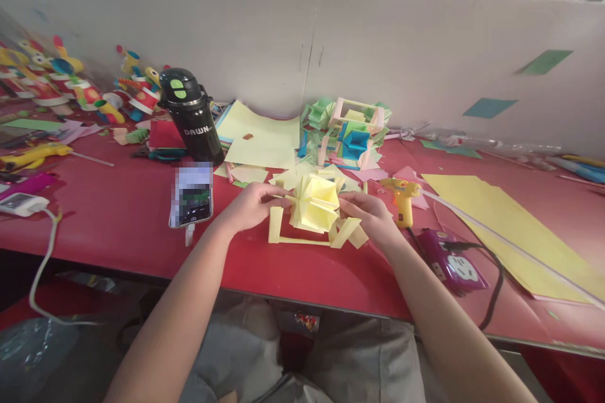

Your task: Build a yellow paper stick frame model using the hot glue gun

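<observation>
Both forearms are bare from the lower edge of the frame up to the wrists, with no sleeve, watch, bracelet or ring in sight on the left hand (248, 206) or the right hand (371, 214). The fingers are uncovered, without gloves, and the nails look short and plain as far as can be told. At the bottom centre of the frame the lap shows light grey fabric, creased, most likely trousers or shorts, with a darker gap between the legs.
</observation>
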A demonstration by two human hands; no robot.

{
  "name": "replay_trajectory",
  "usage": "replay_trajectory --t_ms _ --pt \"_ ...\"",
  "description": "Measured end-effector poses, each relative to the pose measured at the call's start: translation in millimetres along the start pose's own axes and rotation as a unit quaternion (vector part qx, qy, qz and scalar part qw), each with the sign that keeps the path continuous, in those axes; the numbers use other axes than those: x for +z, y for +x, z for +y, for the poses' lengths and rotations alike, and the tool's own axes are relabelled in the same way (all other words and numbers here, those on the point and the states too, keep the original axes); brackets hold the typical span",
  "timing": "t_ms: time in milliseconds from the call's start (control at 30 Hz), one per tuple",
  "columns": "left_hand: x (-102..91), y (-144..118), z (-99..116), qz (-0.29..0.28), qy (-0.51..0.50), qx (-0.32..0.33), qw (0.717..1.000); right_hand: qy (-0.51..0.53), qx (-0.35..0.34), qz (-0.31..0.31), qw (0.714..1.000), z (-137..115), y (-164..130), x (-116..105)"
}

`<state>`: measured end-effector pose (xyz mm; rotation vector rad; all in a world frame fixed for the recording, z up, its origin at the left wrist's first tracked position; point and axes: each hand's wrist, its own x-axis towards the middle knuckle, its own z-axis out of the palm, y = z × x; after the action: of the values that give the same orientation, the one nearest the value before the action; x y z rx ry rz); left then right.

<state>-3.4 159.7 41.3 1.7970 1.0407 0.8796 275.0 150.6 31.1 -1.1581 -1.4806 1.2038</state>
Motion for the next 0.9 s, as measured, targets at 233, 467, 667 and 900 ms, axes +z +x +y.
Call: replay_trajectory --t_ms 233,467,667,900 --pt "0.7 1.2 3.3 0.015 -0.016 0.022 1.000 -0.015 0.011 -0.008 1.000 -0.1 -1.2 -2.8" --pt "3.7 1.8 2.6 0.021 -0.017 0.016 1.000 0.029 0.003 -0.024 0.999 5.5 1.2 -1.4" --pt "1.8 0.4 0.7 0.057 -0.026 0.013 0.998 0.088 0.009 0.017 0.996 10.7 3.0 -3.3" --pt "-2.2 -4.0 1.4 0.072 -0.059 -0.008 0.996 0.092 0.021 0.035 0.995 7.4 3.3 -2.2"
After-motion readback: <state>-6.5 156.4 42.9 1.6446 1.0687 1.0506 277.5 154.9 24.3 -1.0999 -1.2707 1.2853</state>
